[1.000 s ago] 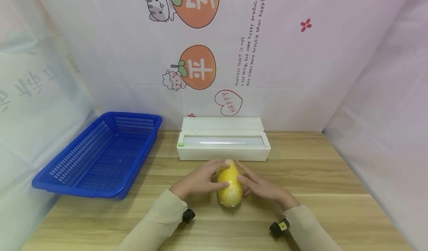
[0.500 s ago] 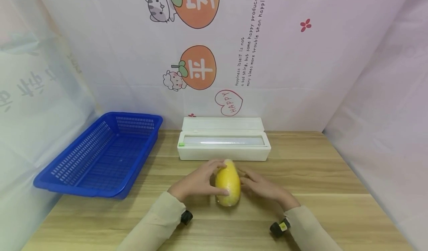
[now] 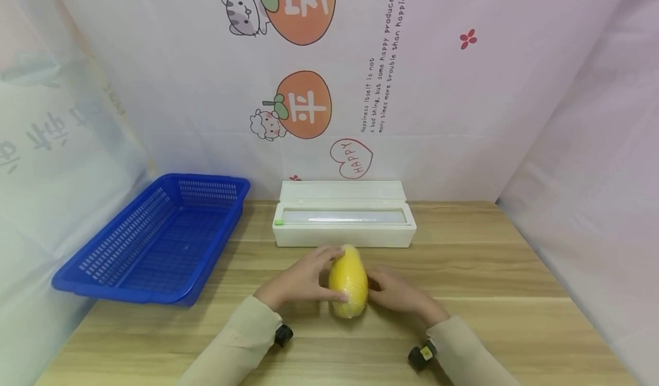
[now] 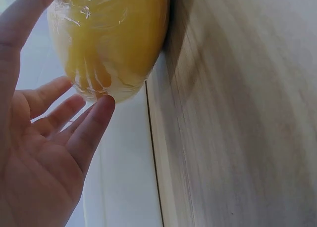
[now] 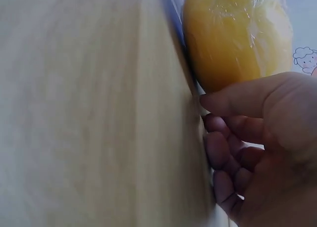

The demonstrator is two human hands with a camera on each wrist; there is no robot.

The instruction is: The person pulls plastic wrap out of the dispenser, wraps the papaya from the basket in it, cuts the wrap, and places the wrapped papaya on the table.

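A yellow oval fruit (image 3: 349, 280), covered in clear cling film, sits on the table between the two hands; its exact kind cannot be told. At its left my left hand (image 3: 304, 280) holds it, index fingertip near the narrow far end and thumb across the near side. Creased film and several fingertips at the fruit's end show in the left wrist view, where the left hand (image 4: 44, 148) spans it. On the other side my right hand (image 3: 399, 291) has curled fingers. Its thumb (image 5: 237, 101) lies along the fruit's lower edge; whether it pinches film cannot be seen.
Behind the fruit stands a white cling film dispenser (image 3: 344, 236), lid raised and a green slider at its left end. A blue plastic basket (image 3: 175, 294) is on the left. White printed sheets (image 3: 437, 117) enclose the wooden table (image 3: 489, 271) at the back and sides.
The fruit has shifted slightly left with the left hand. My right fingers, earlier stretched over the fruit's right side, have drawn back and curled low beside it.
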